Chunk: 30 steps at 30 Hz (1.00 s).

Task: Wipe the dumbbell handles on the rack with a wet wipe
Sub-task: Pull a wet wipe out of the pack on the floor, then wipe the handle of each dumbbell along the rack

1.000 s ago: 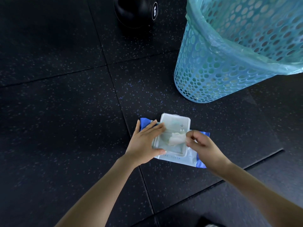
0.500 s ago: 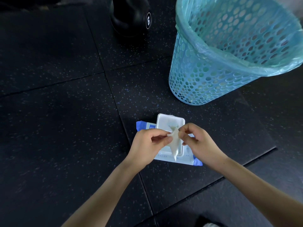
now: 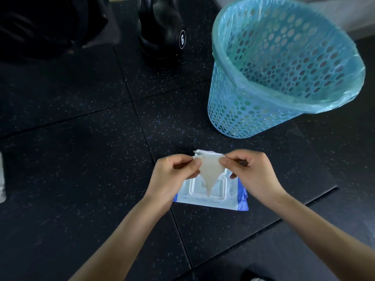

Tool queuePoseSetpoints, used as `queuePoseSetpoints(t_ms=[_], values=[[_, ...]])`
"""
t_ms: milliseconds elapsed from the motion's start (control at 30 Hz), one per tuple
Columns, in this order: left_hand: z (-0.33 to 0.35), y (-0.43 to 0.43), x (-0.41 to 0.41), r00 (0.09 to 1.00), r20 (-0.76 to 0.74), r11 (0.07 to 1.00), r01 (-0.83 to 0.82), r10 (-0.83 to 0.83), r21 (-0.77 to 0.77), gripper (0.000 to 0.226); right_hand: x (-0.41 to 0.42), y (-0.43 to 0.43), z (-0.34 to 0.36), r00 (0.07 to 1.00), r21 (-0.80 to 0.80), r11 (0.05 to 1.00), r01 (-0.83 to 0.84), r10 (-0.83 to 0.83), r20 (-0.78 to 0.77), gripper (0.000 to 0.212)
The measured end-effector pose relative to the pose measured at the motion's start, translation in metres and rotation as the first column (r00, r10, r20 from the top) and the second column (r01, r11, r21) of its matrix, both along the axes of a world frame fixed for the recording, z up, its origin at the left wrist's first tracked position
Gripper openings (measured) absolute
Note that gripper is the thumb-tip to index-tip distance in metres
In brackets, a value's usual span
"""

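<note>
A white wet wipe [image 3: 210, 173] hangs in a downward point between my two hands, its lower tip still at the pack's opening. My left hand [image 3: 174, 177] pinches its upper left corner and my right hand [image 3: 249, 171] pinches its upper right corner. Beneath them a blue and white pack of wipes [image 3: 213, 197] lies flat on the black rubber floor [image 3: 81, 159], its clear lid flipped open. No dumbbell rack or dumbbell handle is in view.
A light blue perforated waste basket [image 3: 253, 110] with a blue liner stands just beyond the pack, to the right. A black kettlebell [image 3: 162, 33] marked with a 6 sits at the top, with dark equipment at the top left.
My right hand pulled the wipe up out of the pack. My left hand left the lid and took the other corner, and both hands have spread the wipe wider apart.
</note>
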State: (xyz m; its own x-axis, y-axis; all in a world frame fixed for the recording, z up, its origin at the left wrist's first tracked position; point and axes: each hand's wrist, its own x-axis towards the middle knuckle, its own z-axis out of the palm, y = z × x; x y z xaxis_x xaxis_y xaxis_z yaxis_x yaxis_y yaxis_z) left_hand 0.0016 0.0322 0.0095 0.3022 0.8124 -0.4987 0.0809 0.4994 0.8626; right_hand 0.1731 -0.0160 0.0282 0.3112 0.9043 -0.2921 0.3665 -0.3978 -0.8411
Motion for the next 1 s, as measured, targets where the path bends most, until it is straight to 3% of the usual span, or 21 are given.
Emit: queuePoseSetpoints(t_ms=[167, 467, 533, 633, 733, 833, 1000], values=[[0.086, 0.016, 0.003, 0.994, -0.024, 0.992, -0.106, 0.105, -0.067, 0.012, -0.005, 0.017, 0.083, 0.996, -0.027, 1.000, 0.016, -0.018, -0.091, 0.010], [0.325, 0.011, 0.027, 0.993, 0.016, 0.985, -0.117, 0.120, -0.129, 0.012, 0.007, 0.034, 0.327, 0.999, 0.021, 0.999, -0.038, 0.037, 0.016, 0.007], [0.387, 0.013, 0.029, 0.998, 0.033, 0.994, -0.056, 0.059, -0.095, 0.020, 0.009, 0.038, 0.386, 0.999, 0.025, 0.999, -0.042, 0.042, 0.012, 0.002], [0.474, 0.015, 0.029, 0.996, -0.087, 1.000, 0.019, -0.018, 0.004, 0.041, 0.009, 0.044, 0.471, 0.999, 0.048, 0.998, -0.027, 0.028, -0.017, 0.005], [0.558, 0.019, 0.023, 0.988, -0.157, 0.998, 0.004, 0.005, 0.058, 0.035, 0.009, 0.053, 0.550, 0.998, 0.042, 0.997, -0.060, 0.059, 0.029, 0.008], [0.635, 0.027, 0.014, 0.985, -0.171, 0.994, 0.028, -0.010, 0.104, 0.031, 0.006, 0.062, 0.617, 0.991, 0.006, 0.993, -0.118, 0.118, -0.055, 0.007], [0.723, 0.050, -0.011, 0.976, -0.212, 0.990, -0.009, 0.039, 0.140, 0.017, -0.012, 0.088, 0.697, 0.976, 0.084, 0.980, -0.179, 0.188, -0.106, 0.014]])
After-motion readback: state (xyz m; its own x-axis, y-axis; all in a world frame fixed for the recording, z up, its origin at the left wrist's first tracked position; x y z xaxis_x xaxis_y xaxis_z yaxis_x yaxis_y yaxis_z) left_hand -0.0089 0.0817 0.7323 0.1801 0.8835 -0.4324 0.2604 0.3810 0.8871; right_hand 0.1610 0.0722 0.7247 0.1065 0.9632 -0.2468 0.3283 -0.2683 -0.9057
